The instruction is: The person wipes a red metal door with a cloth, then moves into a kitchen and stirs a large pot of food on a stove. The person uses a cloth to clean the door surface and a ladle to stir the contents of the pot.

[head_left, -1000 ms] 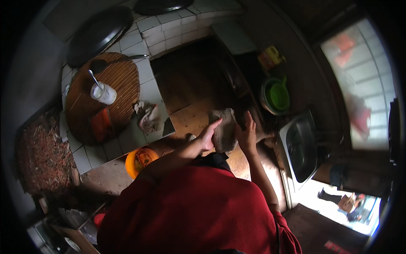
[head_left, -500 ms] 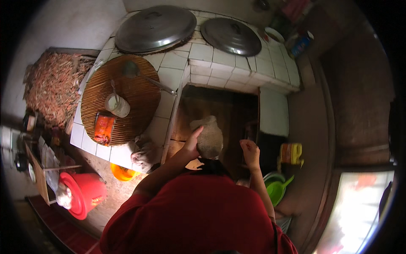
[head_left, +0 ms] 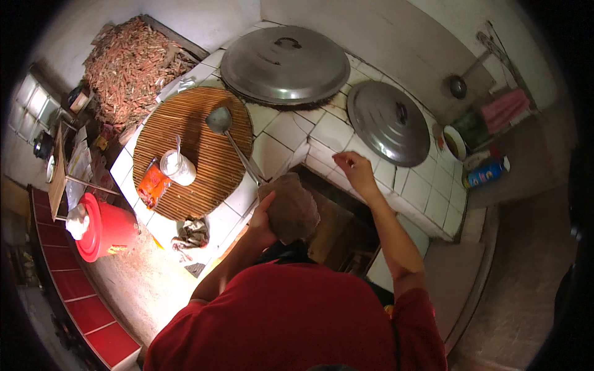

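Note:
My left hand grips the left edge of a flat, brownish-grey slab with an uneven rim; its material I cannot tell. The slab is in front of my chest, over the dark recess in the tiled stove. My right hand is raised near the tiled ledge, apart from the slab. Its fingers are pinched together, and whatever they may hold is too small to make out. Beyond the slab, a metal wok spatula lies across a round slatted board, its handle reaching toward the slab.
A jar with white contents and an orange packet are on the board. Two metal lids, one large and one smaller, cover the stove top. A crumpled rag lies at the corner. A red bucket stands at left.
The view has swung, showing more of the stove. My right hand has risen from beside the recess to near the tiled ledge. The slab, still in my left hand, shows a different face.

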`<state>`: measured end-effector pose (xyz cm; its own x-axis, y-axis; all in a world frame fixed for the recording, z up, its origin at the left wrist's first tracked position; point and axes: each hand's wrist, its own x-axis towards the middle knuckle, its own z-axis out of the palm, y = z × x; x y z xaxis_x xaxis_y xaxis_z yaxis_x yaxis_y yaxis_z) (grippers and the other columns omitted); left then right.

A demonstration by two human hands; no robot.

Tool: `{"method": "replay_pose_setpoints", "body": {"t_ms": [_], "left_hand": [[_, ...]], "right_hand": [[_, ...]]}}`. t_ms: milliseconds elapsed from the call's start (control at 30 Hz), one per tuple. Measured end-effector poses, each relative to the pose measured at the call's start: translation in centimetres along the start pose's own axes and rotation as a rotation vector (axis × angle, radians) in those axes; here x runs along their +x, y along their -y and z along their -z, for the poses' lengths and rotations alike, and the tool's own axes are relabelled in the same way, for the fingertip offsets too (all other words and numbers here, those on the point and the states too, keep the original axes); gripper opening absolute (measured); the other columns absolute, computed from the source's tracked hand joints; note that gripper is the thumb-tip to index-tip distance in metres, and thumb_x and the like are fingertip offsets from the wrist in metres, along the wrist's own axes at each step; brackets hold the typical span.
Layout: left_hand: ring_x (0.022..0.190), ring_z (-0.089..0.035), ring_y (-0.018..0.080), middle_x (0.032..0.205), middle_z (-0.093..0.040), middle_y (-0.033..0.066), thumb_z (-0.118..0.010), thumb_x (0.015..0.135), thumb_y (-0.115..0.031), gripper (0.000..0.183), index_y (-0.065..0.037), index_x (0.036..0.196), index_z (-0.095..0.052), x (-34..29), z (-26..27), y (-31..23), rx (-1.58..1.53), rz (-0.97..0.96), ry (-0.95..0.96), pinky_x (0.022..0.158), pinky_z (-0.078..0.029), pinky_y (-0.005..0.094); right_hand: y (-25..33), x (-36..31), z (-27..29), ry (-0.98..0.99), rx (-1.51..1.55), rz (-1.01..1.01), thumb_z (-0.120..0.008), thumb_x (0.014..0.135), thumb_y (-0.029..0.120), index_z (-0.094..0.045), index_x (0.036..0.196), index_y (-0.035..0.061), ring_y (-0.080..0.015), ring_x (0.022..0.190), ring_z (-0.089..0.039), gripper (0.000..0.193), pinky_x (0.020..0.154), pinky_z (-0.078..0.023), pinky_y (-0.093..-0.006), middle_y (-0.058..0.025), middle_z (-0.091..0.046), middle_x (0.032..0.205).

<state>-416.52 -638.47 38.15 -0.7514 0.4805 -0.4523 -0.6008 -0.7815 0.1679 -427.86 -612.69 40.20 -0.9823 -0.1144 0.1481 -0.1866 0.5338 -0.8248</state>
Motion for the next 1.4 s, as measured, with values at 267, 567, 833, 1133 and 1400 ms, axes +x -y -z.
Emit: {"method": "replay_pose_setpoints", "body": {"t_ms": [267, 567, 833, 1133, 1400], "left_hand": [[0.130, -0.048, 0.0307, 0.141, -0.051, 0.0120, -0.055, 0.096, -0.042, 0.059, -0.007, 0.142, -0.044, 6.2, -3.2, -7.3, 0.014, -0.245, -0.091, 0.110, -0.037, 0.0455], [0.131, -0.047, 0.0312, 0.142, -0.049, 0.0129, -0.054, 0.097, -0.042, 0.060, -0.009, 0.145, -0.039, 7.2, -2.6, -10.6, -0.133, -0.557, -0.204, 0.111, -0.036, 0.0474], [0.133, -0.044, 0.0317, 0.145, -0.045, 0.0139, -0.050, 0.098, -0.044, 0.063, -0.007, 0.147, -0.034, 8.5, -6.0, -8.1, -0.127, -0.943, -0.374, 0.111, -0.036, 0.0473], [0.135, -0.041, 0.0323, 0.148, -0.040, 0.0146, -0.045, 0.099, -0.047, 0.065, -0.008, 0.149, -0.031, 14.1, -10.6, -6.1, -0.191, -0.969, -0.502, 0.113, -0.033, 0.0475], [0.135, -0.041, 0.0327, 0.147, -0.042, 0.0153, -0.047, 0.097, -0.049, 0.068, -0.007, 0.149, -0.030, 15.8, -12.1, -5.6, -0.118, -0.986, -0.530, 0.113, -0.033, 0.0474]], "right_hand": [[0.4, 23.6, -1.3, 0.244, -0.023, 0.171, -0.068, 0.091, 0.021, -0.073, 0.103, 0.0044, -0.0098, 0.069, -0.058, 0.021, 0.063, -0.046, -0.0259, -0.0077, -0.071, 0.082], [-2.9, 48.3, -3.8, 0.234, -0.279, 0.101, -0.064, 0.089, 0.028, -0.073, 0.102, 0.0060, -0.0186, 0.072, -0.064, 0.027, 0.067, -0.049, -0.0331, -0.0102, -0.072, 0.085], [-8.7, 65.6, -9.5, 0.221, -0.766, 0.573, -0.056, 0.089, 0.026, -0.073, 0.093, 0.0059, -0.0337, 0.083, -0.067, 0.026, 0.074, -0.052, -0.0409, -0.0144, -0.071, 0.088], [-9.4, 71.6, -15.5, 0.486, -0.816, 0.190, -0.065, 0.088, 0.031, -0.071, 0.105, 0.0036, -0.0381, 0.102, -0.063, 0.033, 0.088, -0.050, -0.0461, -0.0178, -0.067, 0.111], [-10.9, 73.6, -16.9, 0.748, -0.763, 0.117, -0.063, 0.092, 0.029, -0.069, 0.113, 0.0011, -0.0386, 0.113, -0.060, 0.036, 0.095, -0.048, -0.0462, -0.0206, -0.063, 0.124]]}}
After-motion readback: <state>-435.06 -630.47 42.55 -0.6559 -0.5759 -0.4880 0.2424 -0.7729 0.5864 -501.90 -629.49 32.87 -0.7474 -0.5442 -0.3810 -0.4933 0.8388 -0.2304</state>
